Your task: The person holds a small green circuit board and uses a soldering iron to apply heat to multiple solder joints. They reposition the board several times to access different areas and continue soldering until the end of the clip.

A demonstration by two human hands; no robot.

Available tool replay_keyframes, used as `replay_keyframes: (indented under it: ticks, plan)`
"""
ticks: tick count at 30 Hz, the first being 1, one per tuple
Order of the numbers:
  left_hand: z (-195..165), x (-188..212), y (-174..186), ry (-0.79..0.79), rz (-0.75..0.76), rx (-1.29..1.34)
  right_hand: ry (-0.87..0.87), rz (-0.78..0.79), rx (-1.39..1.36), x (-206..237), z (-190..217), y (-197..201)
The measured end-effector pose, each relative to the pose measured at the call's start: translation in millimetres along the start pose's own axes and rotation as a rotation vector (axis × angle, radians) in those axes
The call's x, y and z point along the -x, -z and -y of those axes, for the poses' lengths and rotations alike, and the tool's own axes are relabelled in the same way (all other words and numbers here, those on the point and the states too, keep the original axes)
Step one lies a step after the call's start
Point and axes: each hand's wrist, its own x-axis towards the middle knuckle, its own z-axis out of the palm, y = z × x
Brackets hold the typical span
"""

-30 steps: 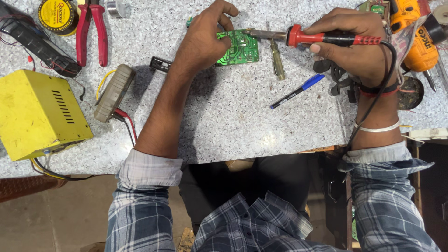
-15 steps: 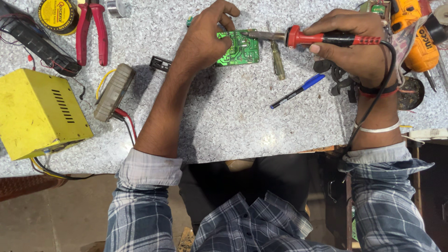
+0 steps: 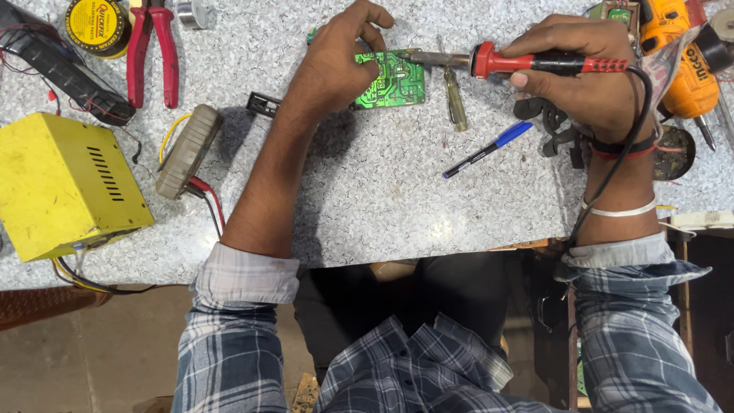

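A green circuit board [image 3: 396, 80] lies on the speckled grey worktop [image 3: 382, 199], solder side up. My left hand [image 3: 340, 61] rests over the board's left end, fingers curled on its edge. My right hand [image 3: 585, 73] grips a red-handled soldering iron [image 3: 535, 61], held level, its metal tip touching the board's upper right edge. A black cord runs from the iron over my right wrist.
A blue pen [image 3: 488, 149] and a small screwdriver [image 3: 456, 99] lie right of the board. Red pliers [image 3: 151, 46], a round tin [image 3: 97, 27], a yellow metal box [image 3: 65, 183] and a beige wired part [image 3: 187, 153] sit left. An orange drill [image 3: 684, 53] is far right.
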Motion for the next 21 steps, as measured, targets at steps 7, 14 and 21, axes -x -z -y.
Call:
replay_keyframes:
  ticks: [7,14,21]
  plan:
    - [0.0,-1.0,2.6,0.043,0.016,0.037,0.018,-0.004,-0.034,1.8,-1.8,-1.2]
    - [0.5,-1.6,1.3,0.057,0.019,0.006,0.001,-0.002,-0.048,3.4,-8.0,-2.5]
    - [2.1,-1.8,0.6,0.049,0.021,0.019,0.003,-0.006,-0.032,3.3,-10.3,0.0]
